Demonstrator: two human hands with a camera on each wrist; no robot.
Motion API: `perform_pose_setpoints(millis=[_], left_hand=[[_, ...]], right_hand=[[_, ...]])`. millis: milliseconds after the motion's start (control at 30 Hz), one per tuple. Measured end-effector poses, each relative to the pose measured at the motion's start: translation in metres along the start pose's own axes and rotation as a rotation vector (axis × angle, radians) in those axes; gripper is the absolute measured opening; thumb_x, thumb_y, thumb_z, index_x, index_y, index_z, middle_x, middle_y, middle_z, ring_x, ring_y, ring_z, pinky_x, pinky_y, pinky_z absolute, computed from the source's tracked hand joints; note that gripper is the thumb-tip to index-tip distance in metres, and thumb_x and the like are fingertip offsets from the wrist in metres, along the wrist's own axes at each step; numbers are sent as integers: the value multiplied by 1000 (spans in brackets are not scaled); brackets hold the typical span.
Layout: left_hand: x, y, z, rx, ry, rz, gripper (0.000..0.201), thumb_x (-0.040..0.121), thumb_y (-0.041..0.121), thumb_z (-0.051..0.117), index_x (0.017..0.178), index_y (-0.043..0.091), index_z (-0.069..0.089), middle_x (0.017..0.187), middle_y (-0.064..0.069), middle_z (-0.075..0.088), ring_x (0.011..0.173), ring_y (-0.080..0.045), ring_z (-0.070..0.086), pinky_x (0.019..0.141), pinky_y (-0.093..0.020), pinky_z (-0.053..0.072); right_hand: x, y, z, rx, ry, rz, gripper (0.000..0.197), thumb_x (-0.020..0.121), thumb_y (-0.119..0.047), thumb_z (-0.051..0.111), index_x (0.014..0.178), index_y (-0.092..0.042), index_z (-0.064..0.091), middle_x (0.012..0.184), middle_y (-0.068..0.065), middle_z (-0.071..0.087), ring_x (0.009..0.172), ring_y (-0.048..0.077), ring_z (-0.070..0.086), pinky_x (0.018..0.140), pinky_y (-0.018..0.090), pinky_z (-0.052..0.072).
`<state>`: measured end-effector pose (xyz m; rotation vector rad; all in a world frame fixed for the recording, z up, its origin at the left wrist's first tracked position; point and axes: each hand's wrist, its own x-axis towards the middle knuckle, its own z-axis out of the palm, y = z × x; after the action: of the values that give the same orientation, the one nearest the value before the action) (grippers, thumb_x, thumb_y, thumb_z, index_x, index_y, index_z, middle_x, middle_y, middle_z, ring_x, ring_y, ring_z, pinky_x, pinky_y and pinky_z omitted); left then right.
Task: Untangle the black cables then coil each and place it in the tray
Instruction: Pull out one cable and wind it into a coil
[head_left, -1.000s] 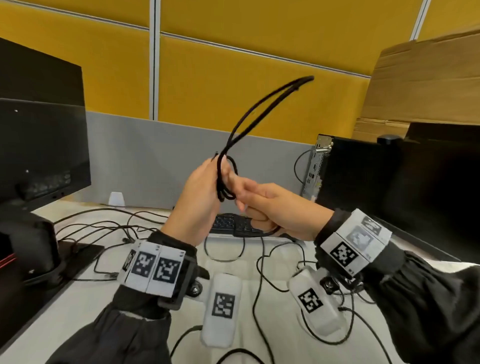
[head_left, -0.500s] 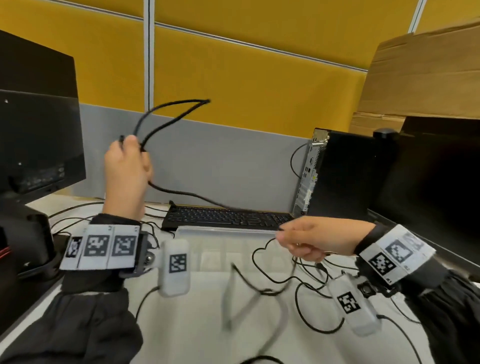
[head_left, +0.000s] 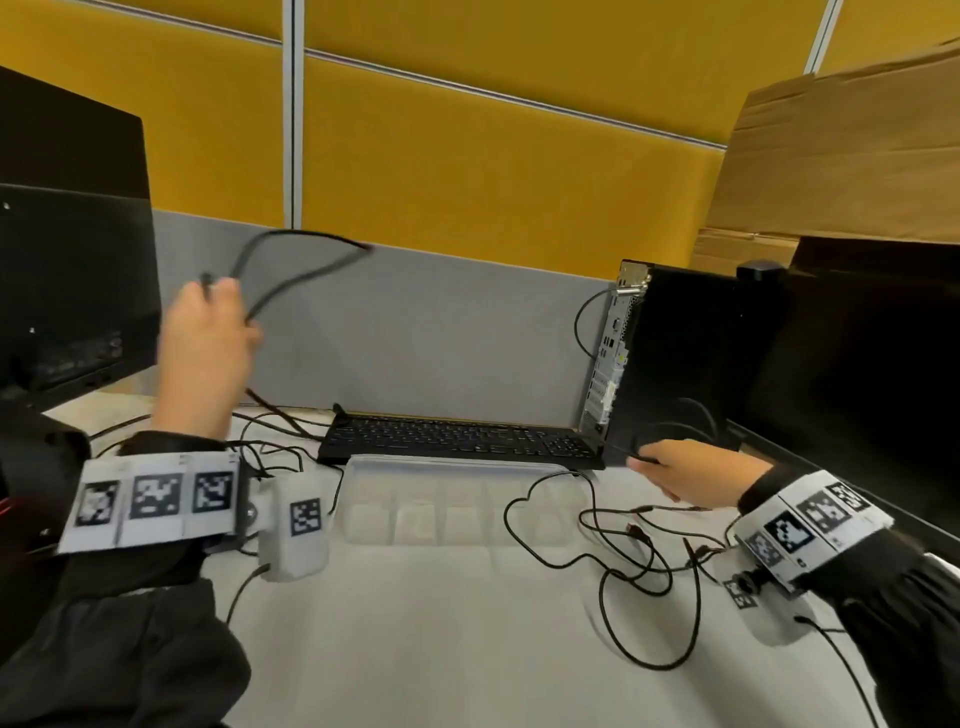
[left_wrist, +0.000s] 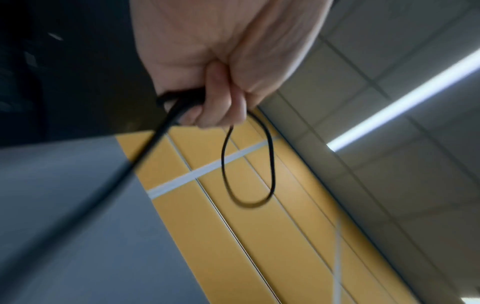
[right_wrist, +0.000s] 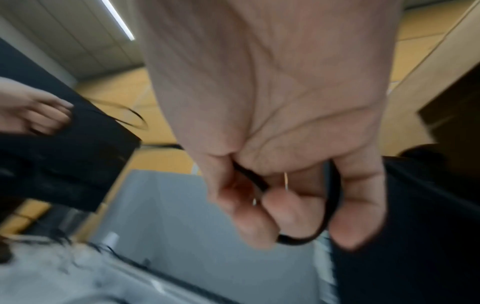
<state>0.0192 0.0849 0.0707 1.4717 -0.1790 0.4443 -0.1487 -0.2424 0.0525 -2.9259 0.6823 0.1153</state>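
- Ceiling strip light is illuminating the scene evenly, casting faint shadows.
- Motion blur is smearing the left hand and both wrist views.
- Wide-angle distortion is bending the frame edges.

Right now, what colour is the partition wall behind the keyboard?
Mustard yellow above a grey lower band; clearest in the head view.

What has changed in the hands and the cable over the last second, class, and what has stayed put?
The hands, together a second ago, have pulled apart: the left hand swung up and left holding the black cable loop, the right hand dropped low right, pinching the cable's other part. Both kept their grip. The tray, keyboard and loose cables stayed.
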Motion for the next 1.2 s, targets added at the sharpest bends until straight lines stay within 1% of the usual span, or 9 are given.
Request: perform_pose_setpoints(millis=[233,267,300,400,467,533,767,1000,1200], left_hand=[[-96,31,74,76,-663,61,24,102,27,31,83,17,42,94,0,72,48,2,32,56,-22,33],[-105,32,79,83,-718,55,25,102,28,30,84,18,44,102,2,71,59,-5,58,57,-21,34],[-110,31,83,80,-742,34,25,101,28,30,83,20,45,108,2,69,90,2,50,57,-19,35],[-111,30,86,9,-762,-64,24,101,26,31,82,19,45,115,0,67,97,-19,48,52,-17,36],[-108,31,82,-143,-790,-147,26,101,24,31,80,11,39,96,-7,72,80,-4,34,47,-15,33],[-105,27,80,-300,-821,-205,25,101,24,31,79,12,35,60,-7,65,49,-18,20,47,-20,29],[-75,19,61,-415,-635,-218,28,102,22,30,74,18,31,49,9,33,36,-3,22,58,-30,10],[-53,17,44,-416,-422,-185,29,102,21,29,74,18,32,44,11,32,34,-3,22,53,-26,18],[-43,18,31,-449,-290,-148,24,102,22,30,78,19,35,48,10,32,35,-3,22,55,-26,19]], right_hand=[[-12,-61,-12,-107,213,-270,35,102,-39,27,101,-18,54,84,-2,53,76,16,53,69,26,39],[-13,-67,-13,-66,221,-295,34,101,-40,26,95,-19,53,79,-3,52,74,16,53,68,27,38],[-14,-72,-14,-16,206,-323,34,101,-40,26,89,-19,51,74,-4,50,69,14,51,64,26,38],[-22,-87,-17,73,113,-409,35,102,-36,27,75,-22,44,64,-4,44,55,8,42,54,19,31],[-26,-95,-16,80,74,-459,35,102,-34,27,83,-18,51,68,-1,46,56,10,41,55,21,33],[-27,-101,-12,90,5,-507,34,103,-32,27,89,-17,54,70,3,45,58,13,41,59,28,36],[-21,-83,-4,245,0,-551,38,98,-34,41,65,-18,52,64,-4,53,48,3,43,50,17,45],[-19,-58,0,138,116,-632,9,92,-25,57,100,-20,56,98,-12,55,81,-3,52,70,10,43],[-41,-54,7,-280,364,-553,54,92,-35,55,140,-34,30,139,-15,44,115,7,52,91,20,44]])
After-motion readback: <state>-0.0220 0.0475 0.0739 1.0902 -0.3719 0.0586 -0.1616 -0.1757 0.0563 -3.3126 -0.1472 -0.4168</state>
